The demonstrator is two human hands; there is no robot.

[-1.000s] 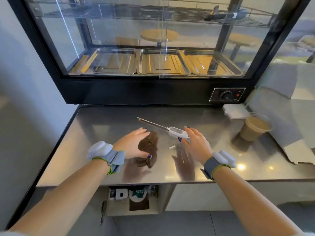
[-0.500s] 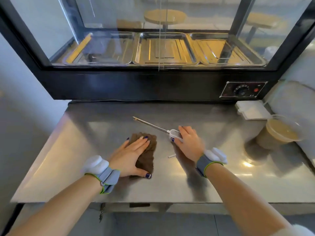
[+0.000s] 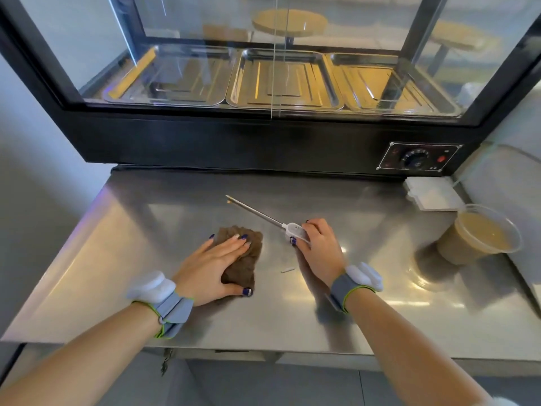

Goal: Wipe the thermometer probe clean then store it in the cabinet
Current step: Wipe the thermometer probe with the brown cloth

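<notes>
Pictured on a steel counter (image 3: 366,312) below a glass-fronted display cabinet (image 3: 272,136): left hand (image 3: 209,266) spread flat, fingers extended, pressing on a crumpled brown cloth (image 3: 247,259). Right hand (image 3: 320,249) curled around the white handle of a thermometer (image 3: 294,230), its metal probe (image 3: 254,211) angled away toward the cabinet, low over the counter, clear of the cloth. Off to the right, a lidded plastic cup (image 3: 480,235) of tan liquid and a stack of white napkins (image 3: 430,194).

Our steel counter (image 3: 366,312) carries a brown cloth (image 3: 248,259), the thermometer (image 3: 272,219), a lidded cup (image 3: 480,234), and a white box (image 3: 430,194).
</notes>
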